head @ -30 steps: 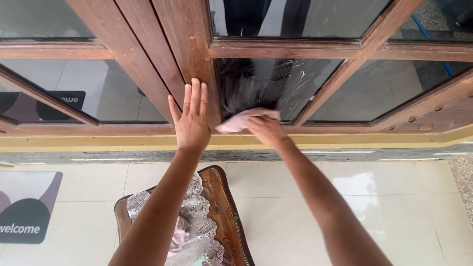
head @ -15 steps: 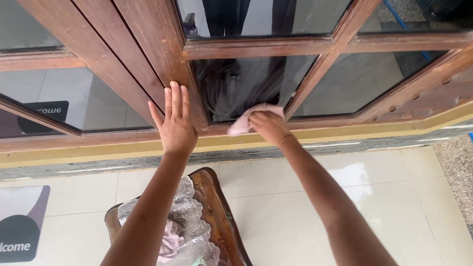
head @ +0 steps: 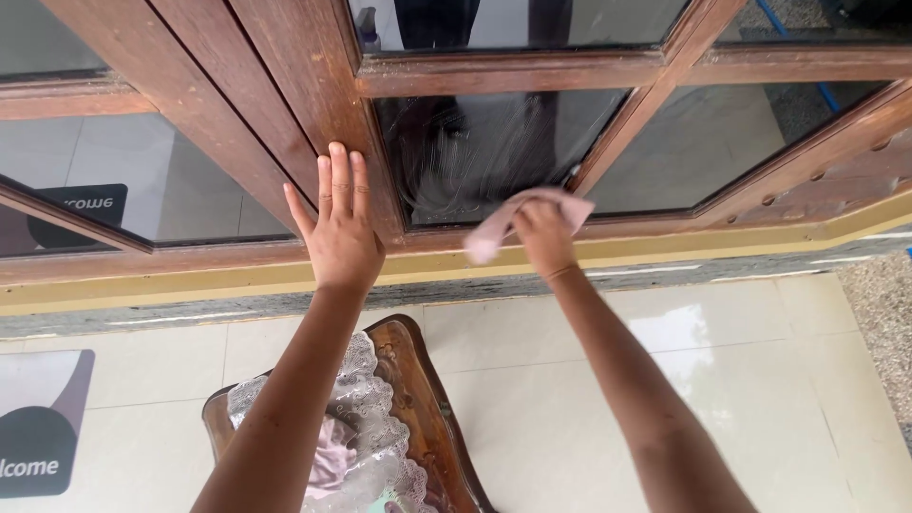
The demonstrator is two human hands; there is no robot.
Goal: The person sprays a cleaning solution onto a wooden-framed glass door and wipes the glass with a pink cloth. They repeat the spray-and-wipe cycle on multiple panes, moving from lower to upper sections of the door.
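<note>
The person's left hand point(head: 339, 233) is lying open and flat, fingers together and pointing up, against the broad brown wooden upright of the window frame point(head: 285, 114); the right hand point(head: 543, 237) is closing around a small pale pink cloth point(head: 532, 217) and pressing it to the lower edge of the dark glass pane point(head: 484, 142), right where the glass is meeting the bottom rail; the pane is showing cloudy, smeared streaks above the cloth, so the wiping is looking unfinished; the likeliest slip, as I judge it, is the cloth dragging the haze about rather than lifting it, since the folded corner hanging loose at the left is not bearing on the glass at all; the corner where the slanting wooden bar point(head: 627, 114) is running into the rail is tight, and the knuckles are sitting near it, so a hard stroke could be knocking them against the wood; the body is leaning forward over a carved dark wooden chair covered with white lace fabric point(head: 380, 437), which is standing just below the arms on the glossy cream tiled floor point(head: 741, 380); should the open palm be sliding on the polished timber, the weight could be tipping onto the glass or the chair; the dark doormat point(head: 38, 427) at the lower left is lying well apart.
</note>
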